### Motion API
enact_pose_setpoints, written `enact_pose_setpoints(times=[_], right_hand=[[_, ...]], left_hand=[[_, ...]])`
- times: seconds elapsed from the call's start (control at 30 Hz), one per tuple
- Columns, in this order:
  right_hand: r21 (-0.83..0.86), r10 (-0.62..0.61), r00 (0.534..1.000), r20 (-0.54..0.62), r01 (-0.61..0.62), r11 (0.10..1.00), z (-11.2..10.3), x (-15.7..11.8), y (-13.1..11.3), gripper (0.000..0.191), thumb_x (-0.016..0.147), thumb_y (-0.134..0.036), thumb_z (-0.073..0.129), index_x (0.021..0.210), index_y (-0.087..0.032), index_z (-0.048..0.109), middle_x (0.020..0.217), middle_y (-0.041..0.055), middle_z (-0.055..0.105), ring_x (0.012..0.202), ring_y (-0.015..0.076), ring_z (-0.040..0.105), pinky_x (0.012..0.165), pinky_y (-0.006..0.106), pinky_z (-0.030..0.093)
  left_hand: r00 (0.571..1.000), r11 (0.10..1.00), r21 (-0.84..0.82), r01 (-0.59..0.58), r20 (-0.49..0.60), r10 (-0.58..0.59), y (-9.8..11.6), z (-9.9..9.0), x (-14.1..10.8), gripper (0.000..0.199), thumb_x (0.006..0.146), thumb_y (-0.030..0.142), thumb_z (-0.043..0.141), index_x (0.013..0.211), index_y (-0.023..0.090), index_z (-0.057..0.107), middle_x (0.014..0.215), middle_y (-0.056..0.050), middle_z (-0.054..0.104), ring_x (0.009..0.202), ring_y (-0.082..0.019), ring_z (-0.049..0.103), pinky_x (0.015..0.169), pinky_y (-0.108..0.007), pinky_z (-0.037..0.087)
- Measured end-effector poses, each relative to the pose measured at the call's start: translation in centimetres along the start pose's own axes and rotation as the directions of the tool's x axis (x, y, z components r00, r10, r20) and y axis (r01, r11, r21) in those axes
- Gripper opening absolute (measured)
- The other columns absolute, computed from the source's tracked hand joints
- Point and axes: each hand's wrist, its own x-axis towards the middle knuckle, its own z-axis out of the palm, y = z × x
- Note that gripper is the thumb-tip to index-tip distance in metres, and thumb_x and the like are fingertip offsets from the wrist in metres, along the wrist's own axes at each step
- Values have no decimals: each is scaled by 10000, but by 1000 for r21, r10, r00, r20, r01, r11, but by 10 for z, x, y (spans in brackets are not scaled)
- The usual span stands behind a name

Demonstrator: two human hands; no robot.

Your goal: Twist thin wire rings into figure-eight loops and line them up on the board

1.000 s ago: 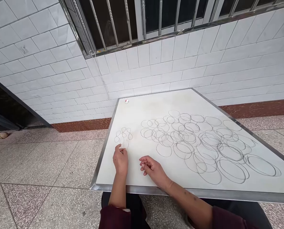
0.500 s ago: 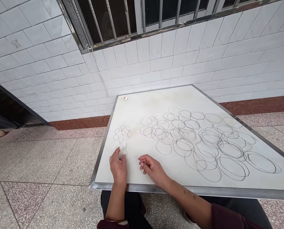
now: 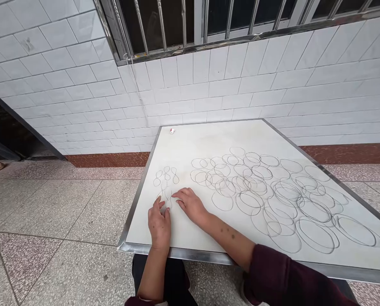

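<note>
Glazed white tiled wall (image 3: 190,89) behind the metal-edged table (image 3: 215,136). Table's centre and right: overlapping thin, dark rings (image 3: 287,190). Table's near left: left hand (image 3: 159,223) and right hand (image 3: 192,207), both with fingers parted. Table's left side: fine figure-eight loops (image 3: 167,174).

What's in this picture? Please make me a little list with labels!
Table: white top, grey edge
Big loops: many, dark, overlapping, on the table's right side
Small loops: twisted, grouped near the table's left edge
Left hand: by the small loops, thumb and finger apart
Right hand: pointing finger near the small loops
Window: barred, beyond the table
</note>
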Motion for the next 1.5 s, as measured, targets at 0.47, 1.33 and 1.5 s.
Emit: enact_pose_setpoints(times=[0.47,1.33,1.5], right_hand=[[-226,-262,937,229,313,922,16,31,25,187,920,-65,523,875,-197,647,918,59,595,892,209,524,723,327,476],[-278,-464,880,106,474,835,-81,-73,-42,205,1004,-192,424,1013,-213,628,1089,66,654,1041,215,528,897,389,393],[-161,-290,954,-76,275,948,-89,-97,-50,173,943,-265,569,1103,-251,633,1194,92,595,1144,259,501,1003,460,397]], left_hand=[[998,998,-45,35,48,-33,2,-1,1,467,848,154,503,1312,193,539,1109,-97,697,1054,-274,567,929,-454,461],[883,578,-672,463,406,-236,66,-31,-66,508,752,346,732,1220,186,612,775,-1,655,716,-128,594,678,-250,484],[857,505,-695,512,453,-245,83,-37,-81,506,731,320,751,1209,208,626,757,18,615,690,-118,564,655,-239,477]])
